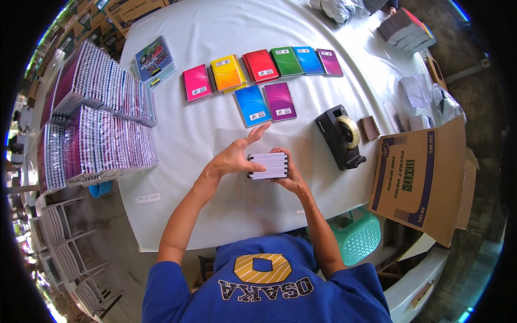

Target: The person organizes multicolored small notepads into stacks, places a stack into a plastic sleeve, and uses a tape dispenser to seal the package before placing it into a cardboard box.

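Between my hands, above the near middle of the table, is a stack of small spiral notebooks (pixel 269 166), its white page edges facing up. My left hand (pixel 232 156) grips the stack's left side, the thumb lying over it and the index finger stretched away. My right hand (pixel 291 175) is closed around the right side, its fingertips at the far edge. Below them lies a clear plastic sheet or bag (pixel 223 188); which one I cannot tell. Just beyond my left fingers rest a blue notebook (pixel 253 106) and a purple notebook (pixel 280 100).
Farther back runs a row of coloured notebooks, from a pink one (pixel 197 83) to a purple one (pixel 330 63). A black tape dispenser (pixel 332 134) stands right, near an open carton (pixel 409 180). Wrapped notebook stacks (pixel 102 145) rise at left. A green stool (pixel 358 237) sits below the table's edge.
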{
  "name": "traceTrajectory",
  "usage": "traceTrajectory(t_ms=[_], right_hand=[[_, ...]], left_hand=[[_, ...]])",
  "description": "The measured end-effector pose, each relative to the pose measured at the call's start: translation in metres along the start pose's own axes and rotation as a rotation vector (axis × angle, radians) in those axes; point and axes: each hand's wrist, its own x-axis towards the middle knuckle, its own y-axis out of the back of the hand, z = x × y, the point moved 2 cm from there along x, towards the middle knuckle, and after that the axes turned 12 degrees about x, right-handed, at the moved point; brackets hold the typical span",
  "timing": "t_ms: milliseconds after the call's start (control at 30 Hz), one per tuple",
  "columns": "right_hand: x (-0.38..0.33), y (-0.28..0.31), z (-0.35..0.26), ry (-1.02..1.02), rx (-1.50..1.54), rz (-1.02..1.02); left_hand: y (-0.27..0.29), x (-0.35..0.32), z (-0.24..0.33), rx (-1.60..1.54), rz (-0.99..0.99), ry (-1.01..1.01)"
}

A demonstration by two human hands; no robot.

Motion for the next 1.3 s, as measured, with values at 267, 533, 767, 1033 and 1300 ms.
traceTrajectory(t_ms=[267,533,767,1033,1300], right_hand=[[0.000,0.001,-0.003,0.047,-0.108,-0.002],[-0.003,-0.005,-0.016,0.017,-0.117,0.059],[-0.007,-0.024,-0.037,-0.307,0.017,0.421],[0.004,-0.022,-0.019,-0.527,-0.344,0.476],[-0.003,-0.017,-0.003,-0.405,-0.572,0.450]], left_hand=[[-0.004,-0.021,-0.012,0.004,-0.018,0.137],[-0.054,-0.051,-0.037,0.080,0.352,0.084],[-0.037,-0.042,-0.033,0.004,0.286,0.246],[-0.055,-0.042,-0.064,0.117,0.400,0.386],[-0.059,-0.044,-0.056,0.104,0.373,0.424]])
